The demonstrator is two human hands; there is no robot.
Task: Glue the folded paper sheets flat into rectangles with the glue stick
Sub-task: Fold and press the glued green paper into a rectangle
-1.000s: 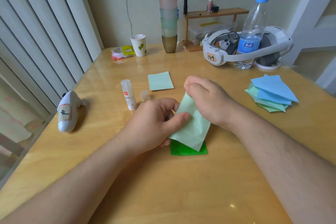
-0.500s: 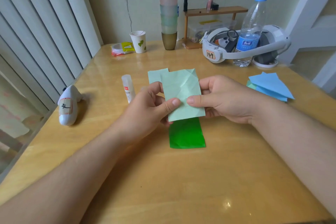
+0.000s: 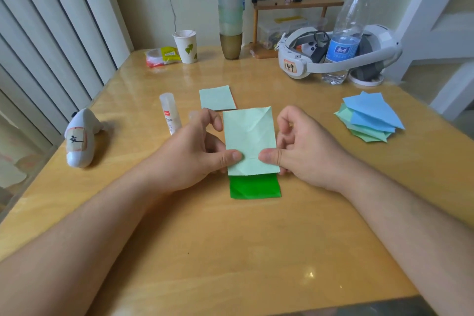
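Observation:
A pale green folded paper rectangle (image 3: 250, 140) with creases is held upright-flat over the table centre. My left hand (image 3: 191, 155) pinches its lower left edge with thumb on top. My right hand (image 3: 305, 151) pinches its lower right edge the same way. Under it lies a dark green folded sheet (image 3: 254, 187) on the table. Another pale green rectangle (image 3: 216, 97) lies just beyond. The glue stick (image 3: 169, 113) stands uncapped left of my left hand, its clear cap (image 3: 193, 115) partly hidden behind my fingers.
A fan of blue and green folded sheets (image 3: 369, 117) lies at the right. A white controller (image 3: 79, 137) rests near the left edge. At the back stand a paper cup (image 3: 186, 46), stacked cups (image 3: 230, 41), a headset (image 3: 331, 55) and a water bottle (image 3: 346, 33).
The pale green sheet went from crumpled between both hands to held flat as a rectangle. My hands have spread to its lower corners and the sheet now sits squarer over the dark green one.

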